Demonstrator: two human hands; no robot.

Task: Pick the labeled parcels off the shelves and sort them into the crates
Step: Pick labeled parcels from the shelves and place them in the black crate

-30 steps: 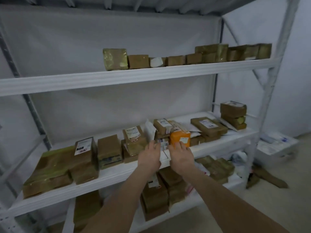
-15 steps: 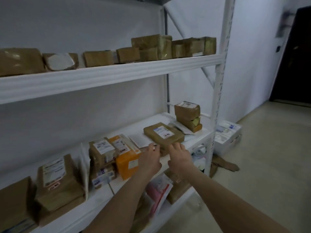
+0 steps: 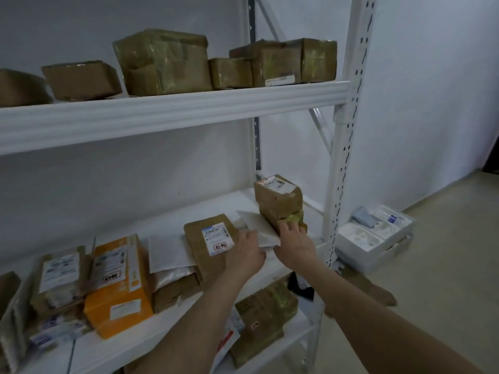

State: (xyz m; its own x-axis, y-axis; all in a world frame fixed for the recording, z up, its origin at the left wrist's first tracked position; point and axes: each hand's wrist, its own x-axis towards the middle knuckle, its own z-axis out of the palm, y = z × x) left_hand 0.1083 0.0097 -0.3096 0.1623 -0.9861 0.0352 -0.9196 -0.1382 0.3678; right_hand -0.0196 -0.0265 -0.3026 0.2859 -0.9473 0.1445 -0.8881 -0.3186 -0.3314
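White steel shelving [image 3: 172, 114] stands against a white wall, over a pale floor. Nearest, below the wrists, taped brown parcels [image 3: 266, 314] lie on the lower shelf. The left hand [image 3: 244, 256] has its fingers extended and relaxed on the right edge of a flat brown labelled parcel [image 3: 205, 238] on the middle shelf, its fingertips at a white padded mailer [image 3: 259, 225]. The right hand [image 3: 295, 242] has its fingers bent against the bottom of a stack of brown parcels [image 3: 278, 201] and its thumb at the mailer's near edge; whether it grips either cannot be told. The mailer lies between the two hands, against the stack. An orange box [image 3: 118, 287] stands well left of the left fingers. A white foam tray [image 3: 375, 236] sits on the floor, right of the right fingers. Above and beyond the fingers, taped cartons [image 3: 162, 63] line the upper shelf.
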